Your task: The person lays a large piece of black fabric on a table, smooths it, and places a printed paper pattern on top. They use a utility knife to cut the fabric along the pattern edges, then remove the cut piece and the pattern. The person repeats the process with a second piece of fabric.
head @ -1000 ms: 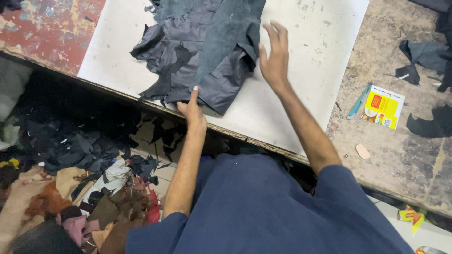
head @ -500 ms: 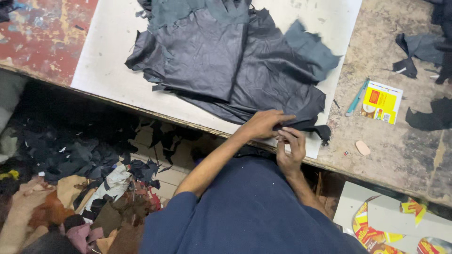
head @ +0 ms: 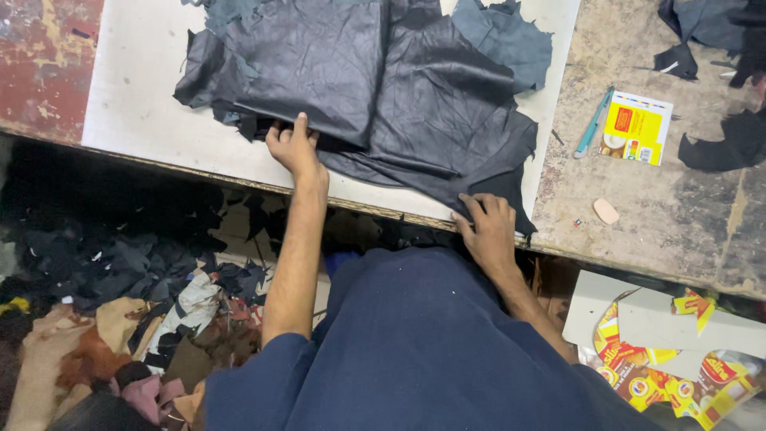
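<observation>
Dark leather (head: 383, 88) lies spread on the white board (head: 136, 120). The left hand (head: 294, 148) grips its near edge, fingers tucked under, perhaps pinching. The right hand (head: 487, 231) presses a corner, fingers spread. A pen (head: 594, 124), yellow card (head: 636, 128) and scraps (head: 120, 263) lie around.

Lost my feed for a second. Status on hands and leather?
Left hand gripping folded edge of dark leather pieces. Right hand pressing the lower corner at the white cutting board edge. Nothing blocking; pen and yellow packet off to the side.
</observation>
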Available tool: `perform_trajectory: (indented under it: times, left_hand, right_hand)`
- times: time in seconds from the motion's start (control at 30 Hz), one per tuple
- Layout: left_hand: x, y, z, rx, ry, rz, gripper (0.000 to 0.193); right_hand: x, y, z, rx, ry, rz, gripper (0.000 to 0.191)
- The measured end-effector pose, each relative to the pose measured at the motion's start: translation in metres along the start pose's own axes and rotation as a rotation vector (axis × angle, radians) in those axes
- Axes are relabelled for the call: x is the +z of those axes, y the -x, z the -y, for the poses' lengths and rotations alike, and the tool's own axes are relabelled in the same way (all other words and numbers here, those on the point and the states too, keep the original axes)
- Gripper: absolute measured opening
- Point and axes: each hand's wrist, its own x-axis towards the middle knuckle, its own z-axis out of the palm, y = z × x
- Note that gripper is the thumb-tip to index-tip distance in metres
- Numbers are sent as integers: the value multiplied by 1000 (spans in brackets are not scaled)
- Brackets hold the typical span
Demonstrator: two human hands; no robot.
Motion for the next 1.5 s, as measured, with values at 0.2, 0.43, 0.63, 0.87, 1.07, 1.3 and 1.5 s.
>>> perform_trajectory:
  times: [0.2, 0.43, 0.63, 0.87, 1.07, 1.3, 1.5]
  left_hand:
    - [75, -13, -11, -20, 20, 278, 75]
    - [103, 68, 42, 540, -888, 1474, 55]
    - [58, 137, 48, 903, -1092, 1255, 55]
    - [-5, 82, 23, 295, -258, 92, 75]
    - [3, 14, 11, 64, -147, -117, 88]
    - [74, -15, -14, 34, 134, 5, 74]
    - [138, 45, 16, 873, -490, 1154, 60]
  right_hand:
    - [5, 7, 4, 192, -388, -184, 26]
    - [11, 2, 35, 75, -536, -163, 31]
    - [12, 0, 40, -39, -484, -104, 32]
    - [-1, -24, 25, -236, -19, -205, 39]
    - [13, -74, 13, -163, 101, -74, 68]
    - [41, -93, -24, 191, -210, -104, 62]
    - [53, -92, -57, 182, -708, -126, 64]
